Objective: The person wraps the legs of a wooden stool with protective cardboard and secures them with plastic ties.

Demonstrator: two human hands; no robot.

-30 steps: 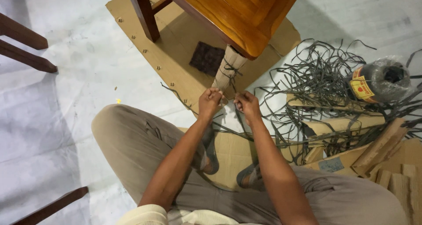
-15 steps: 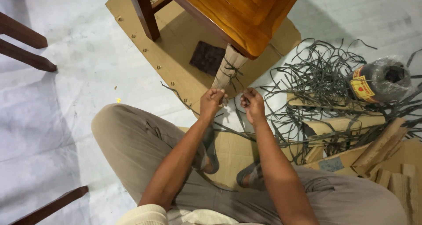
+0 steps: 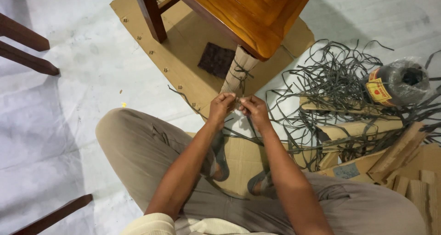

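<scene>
Dark wooden rails [image 3: 25, 44] cross the upper left of the frame over the pale floor sheet [image 3: 69, 106]. Moving right, a flat cardboard sheet [image 3: 183, 42] lies under the wooden table [image 3: 243, 14], with a dark square pad [image 3: 216, 59] on it. At centre, the table leg [image 3: 236, 74] is already wrapped in corrugated cardboard, and one dark strap [image 3: 241, 72] is tied round its upper part. My left hand [image 3: 222, 107] and my right hand [image 3: 253, 110] meet just below that, at the lower part of the leg, fingertips almost touching. Both pinch the ends of a second dark strap [image 3: 237, 102], the fingers curled tight around it. As I judge it, the upper tie is finished and this lower knot is only half made; the other leg in view at the top stands bare. To the right, a tangle of loose straps [image 3: 335, 83] spreads over cardboard offcuts [image 3: 395, 154], and a plastic-wrapped roll of strapping [image 3: 397, 83] sits at the far right.
</scene>
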